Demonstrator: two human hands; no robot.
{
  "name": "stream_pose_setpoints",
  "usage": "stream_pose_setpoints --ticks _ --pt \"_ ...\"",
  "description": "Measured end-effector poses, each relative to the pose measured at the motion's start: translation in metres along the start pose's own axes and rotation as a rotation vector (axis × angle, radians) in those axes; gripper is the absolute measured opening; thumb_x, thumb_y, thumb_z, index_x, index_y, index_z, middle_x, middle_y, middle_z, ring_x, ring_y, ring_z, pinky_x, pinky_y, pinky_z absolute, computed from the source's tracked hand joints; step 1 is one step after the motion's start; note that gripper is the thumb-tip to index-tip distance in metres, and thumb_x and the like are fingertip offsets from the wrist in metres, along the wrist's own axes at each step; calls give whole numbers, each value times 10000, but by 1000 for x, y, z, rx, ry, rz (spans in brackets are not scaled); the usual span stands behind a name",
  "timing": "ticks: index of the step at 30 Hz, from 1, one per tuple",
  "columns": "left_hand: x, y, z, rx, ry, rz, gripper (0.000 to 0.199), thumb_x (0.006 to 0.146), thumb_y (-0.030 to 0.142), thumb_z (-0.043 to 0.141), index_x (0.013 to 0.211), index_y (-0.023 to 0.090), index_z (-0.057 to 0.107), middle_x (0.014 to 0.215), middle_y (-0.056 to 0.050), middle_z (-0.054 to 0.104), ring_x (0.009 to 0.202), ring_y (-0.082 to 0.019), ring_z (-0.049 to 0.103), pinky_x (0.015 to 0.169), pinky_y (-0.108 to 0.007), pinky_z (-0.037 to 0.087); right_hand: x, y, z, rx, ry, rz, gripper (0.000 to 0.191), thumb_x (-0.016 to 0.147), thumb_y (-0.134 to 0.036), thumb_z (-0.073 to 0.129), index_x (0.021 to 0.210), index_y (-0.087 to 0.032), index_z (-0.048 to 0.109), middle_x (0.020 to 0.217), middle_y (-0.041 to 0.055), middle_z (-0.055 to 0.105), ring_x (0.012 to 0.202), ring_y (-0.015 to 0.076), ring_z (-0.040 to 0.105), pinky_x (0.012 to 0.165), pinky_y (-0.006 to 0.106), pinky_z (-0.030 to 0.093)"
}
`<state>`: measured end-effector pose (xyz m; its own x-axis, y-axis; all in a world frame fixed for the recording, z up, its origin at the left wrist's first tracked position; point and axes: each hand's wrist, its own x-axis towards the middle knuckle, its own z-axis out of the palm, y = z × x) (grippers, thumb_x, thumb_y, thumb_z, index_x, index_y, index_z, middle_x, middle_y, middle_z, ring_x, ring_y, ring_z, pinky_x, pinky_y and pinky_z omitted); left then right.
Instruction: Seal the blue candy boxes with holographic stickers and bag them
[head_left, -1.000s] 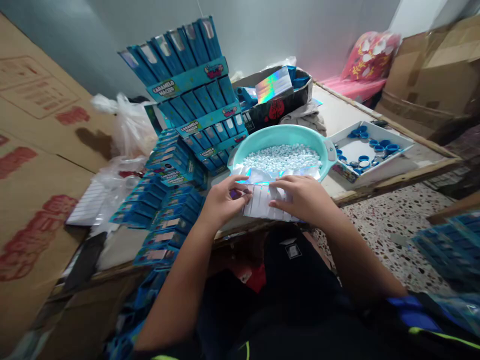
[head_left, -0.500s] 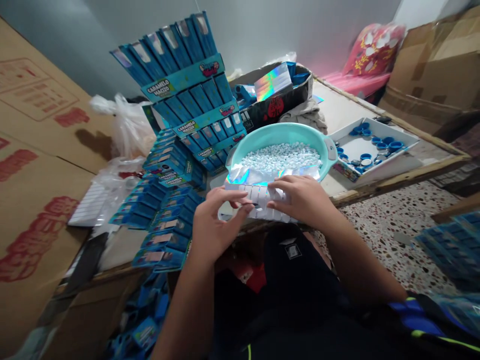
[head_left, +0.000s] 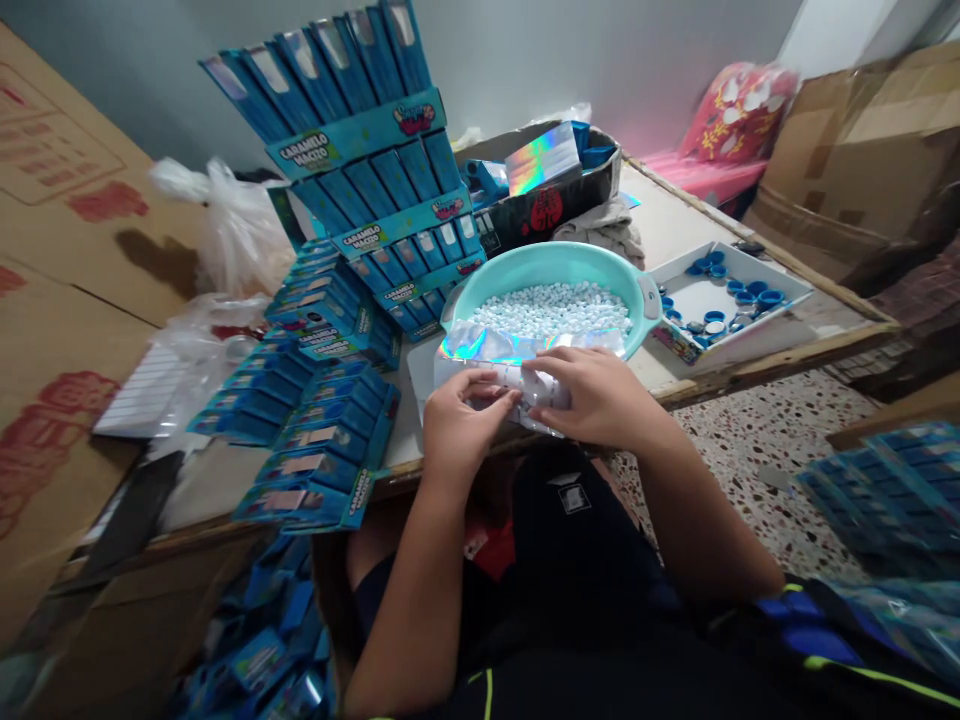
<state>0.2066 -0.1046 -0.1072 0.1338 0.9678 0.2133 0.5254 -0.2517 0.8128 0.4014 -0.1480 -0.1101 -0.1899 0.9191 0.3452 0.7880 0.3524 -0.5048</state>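
The fingers of our left hand (head_left: 461, 420) are bent, thumb and index nearly meeting over the near face of a silvery-white sheet of strips (head_left: 486, 345); we cannot tell whether they pinch any of it. Our right hand (head_left: 600, 395) curls over the sheet's right end, the thumb on the near side and the fingers on the far side, gripping it between them. We see the sheet at the near edge of the table (head_left: 667, 210), its shiny far edge covering part of the near rim of a turquoise basin (head_left: 540, 260) full of small pale pellets (head_left: 555, 305).

To the basin's right lies a shallow white tray (head_left: 694, 290) with blue caps (head_left: 769, 298) in it. On the far side we have a crumpled cloth (head_left: 607, 232) and a black carton (head_left: 517, 220); to the left, blue "CARAMELO MACIZO" display boxes (head_left: 360, 145) stand stacked in tiers.
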Motion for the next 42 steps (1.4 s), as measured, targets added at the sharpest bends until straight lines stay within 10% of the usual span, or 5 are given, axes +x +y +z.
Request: stream_pose_setpoints --ticks 7,12,19,29,42 --pt "5 0 -17 426 168 128 608 588 466 959 1087 237 699 1078 -54 684 920 -253 685 948 -462 500 3 -4 14 -113 96 92 363 865 -494 812 1151 -289 720 1100 32 728 989 266 677 802 368 412" --pt "11 -5 -18 516 100 478 568 810 475 821 1320 319 623 1420 -93 555 1333 -321 506 1143 -506 356 4 -4 15 -80 110 67 279 881 -455 792 1108 -301 740 1087 17 732 981 245 679 800 355 408" --pt "42 -20 -52 555 428 335 503 742 457 858 1161 227 699 1380 -130 598 1312 -379 519 1155 -558 356 3 -2 16 -80 93 66 312 881 -439 785 1156 -299 742 1180 29 725 1046 273 675 840 388 444" --pt "47 -43 -64 606 -90 490 344 991 305 521 1263 216 710 1348 -103 667 1309 -297 555 1132 -504 426 6 -3 22 -46 127 73 324 874 -423 794 1161 -283 739 1190 40 731 1035 283 692 857 416 465" --pt "12 -55 -70 590 -80 661 260 922 235 615 1158 229 722 1304 -86 712 1311 -272 609 1172 -519 389 11 -1 23 -41 129 112 323 840 -443 821 1116 -291 750 1171 21 741 1003 278 703 805 396 479"
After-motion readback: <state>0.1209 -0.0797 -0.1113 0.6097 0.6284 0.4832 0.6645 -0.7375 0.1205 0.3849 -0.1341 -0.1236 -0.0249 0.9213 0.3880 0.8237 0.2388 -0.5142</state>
